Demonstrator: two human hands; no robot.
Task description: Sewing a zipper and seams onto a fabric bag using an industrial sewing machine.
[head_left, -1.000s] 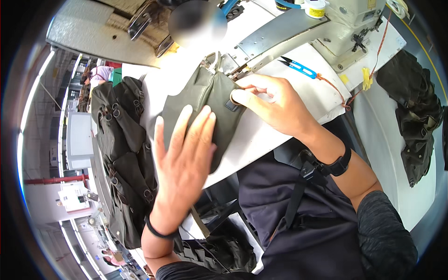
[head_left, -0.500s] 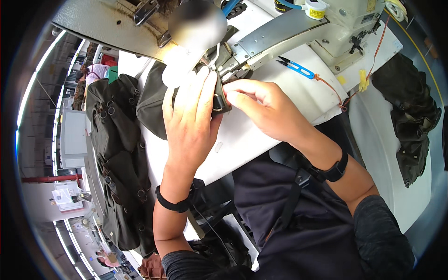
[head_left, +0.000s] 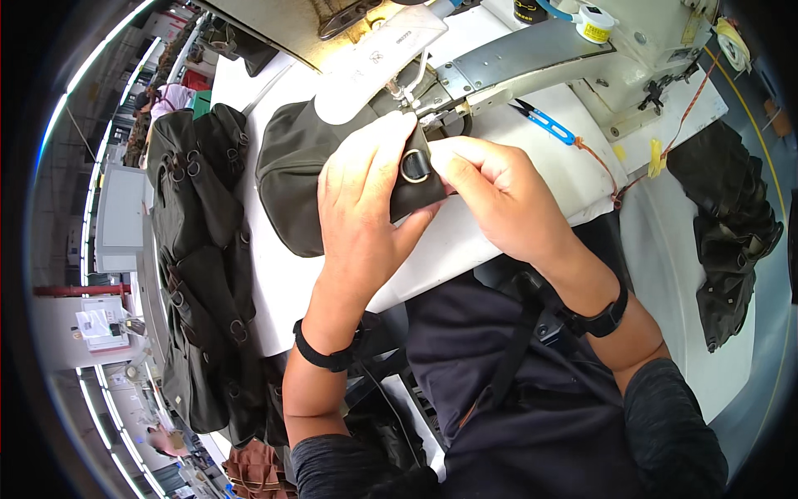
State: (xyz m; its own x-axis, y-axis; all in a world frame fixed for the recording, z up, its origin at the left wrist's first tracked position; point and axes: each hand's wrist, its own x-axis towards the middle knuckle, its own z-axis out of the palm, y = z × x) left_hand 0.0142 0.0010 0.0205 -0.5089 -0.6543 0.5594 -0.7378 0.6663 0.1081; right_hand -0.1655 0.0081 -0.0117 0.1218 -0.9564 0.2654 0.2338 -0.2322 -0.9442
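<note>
A dark olive bag piece lies on the white table, its seamed edge close to the sewing machine's needle area. On its right end sits a metal D-ring in a short dark tab. My left hand rests on top of the piece, fingers stretched toward the needle and thumb apart along the near edge. With thumb and bent fingers, my right hand pinches the right edge beside the D-ring. Its fingertips are partly hidden. A white rounded plate above covers part of the machine.
Blue thread snips on an orange cord lie right of the machine arm. Dark bags with rings are heaped at the left; more dark pieces lie far right. A reddish-brown bag sits at lower left.
The bag piece has shifted away from the needle and turned slightly, so its D-ring and right end show more fully. Both hands moved with it. The whole view has also shifted.
</note>
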